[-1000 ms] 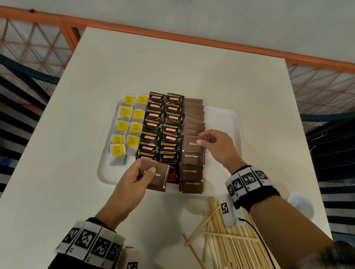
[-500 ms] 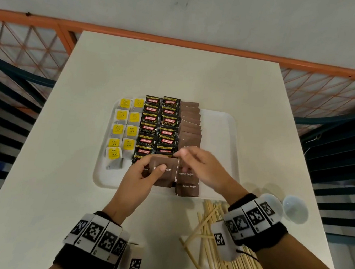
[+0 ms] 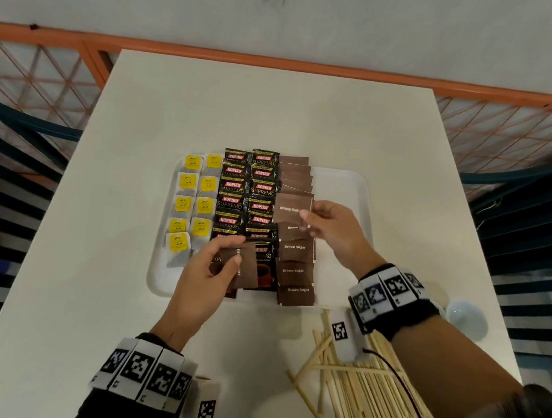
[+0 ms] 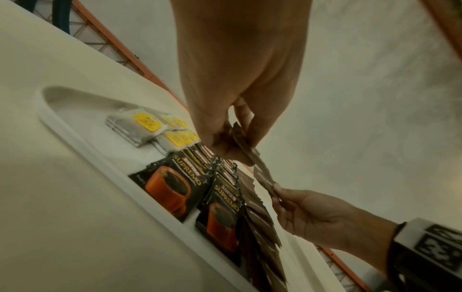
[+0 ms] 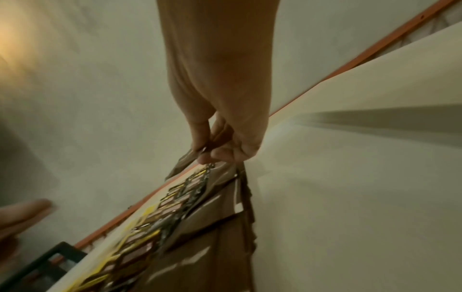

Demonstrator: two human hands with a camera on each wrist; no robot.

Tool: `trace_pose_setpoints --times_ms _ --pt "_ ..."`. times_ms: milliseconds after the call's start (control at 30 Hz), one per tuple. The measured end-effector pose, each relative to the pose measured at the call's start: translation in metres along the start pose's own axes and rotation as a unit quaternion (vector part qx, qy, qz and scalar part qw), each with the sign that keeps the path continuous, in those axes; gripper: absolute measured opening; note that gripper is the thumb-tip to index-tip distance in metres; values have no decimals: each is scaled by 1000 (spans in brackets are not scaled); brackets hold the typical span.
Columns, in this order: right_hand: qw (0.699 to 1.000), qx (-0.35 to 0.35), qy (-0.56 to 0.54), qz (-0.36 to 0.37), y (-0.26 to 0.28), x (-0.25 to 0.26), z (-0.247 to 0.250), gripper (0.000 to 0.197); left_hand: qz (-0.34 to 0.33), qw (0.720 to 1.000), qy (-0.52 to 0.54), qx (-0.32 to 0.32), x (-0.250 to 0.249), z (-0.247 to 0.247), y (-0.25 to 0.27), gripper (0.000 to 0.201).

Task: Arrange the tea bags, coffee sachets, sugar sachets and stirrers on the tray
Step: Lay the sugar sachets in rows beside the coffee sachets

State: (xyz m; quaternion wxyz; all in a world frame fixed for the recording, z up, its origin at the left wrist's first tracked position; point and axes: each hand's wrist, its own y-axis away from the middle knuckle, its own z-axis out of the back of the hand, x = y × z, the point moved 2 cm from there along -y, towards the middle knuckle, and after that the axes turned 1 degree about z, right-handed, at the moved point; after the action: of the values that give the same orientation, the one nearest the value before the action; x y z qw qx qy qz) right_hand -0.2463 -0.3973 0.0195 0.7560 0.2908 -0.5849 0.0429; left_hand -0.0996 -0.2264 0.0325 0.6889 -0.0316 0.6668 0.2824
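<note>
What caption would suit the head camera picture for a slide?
Right hand lifts a brown sugar sachet above the tray; left hand holds spare sachets.

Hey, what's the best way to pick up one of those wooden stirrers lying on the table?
Probably take a stray wooden stirrer at the pile's left edge. Pinch it mid-length from above, across its thin width: it lies flat on the table, clear on that side.

Left hand [image 4: 225, 126] pinches sugar sachets [image 4: 243, 144] above tray [image 4: 82, 138].
</note>
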Motion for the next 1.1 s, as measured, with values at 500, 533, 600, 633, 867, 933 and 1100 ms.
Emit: trace_pose_setpoints --times_ms 500,533,600,633,867,933,1100 --pt "970 -118 206 58 -5 11 1 24 1 998 40 -42 1 -5 -14 20" --pt "976 -45 204 63 5 16 -6 21 -3 999 36 -40 -2 -7 -16 19" --pt "973 113 194 53 23 20 -19 21 -25 999 23 -33 -9 -12 -22 20" --pt "971 157 173 47 29 19 -23 17 -38 999 19 -28 -13 -14 -25 21" --pt "996 70 46 26 7 10 -13 12 -57 997 -50 -31 -25 -19 -29 25" --pt "998 18 52 4 -10 8 -4 15 -36 998 -52 -19 -19 -14 -22 20" --pt "994 -91 57 -19 -48 9 9 21 5 1000 -28 -1 -2 0 -2 21"
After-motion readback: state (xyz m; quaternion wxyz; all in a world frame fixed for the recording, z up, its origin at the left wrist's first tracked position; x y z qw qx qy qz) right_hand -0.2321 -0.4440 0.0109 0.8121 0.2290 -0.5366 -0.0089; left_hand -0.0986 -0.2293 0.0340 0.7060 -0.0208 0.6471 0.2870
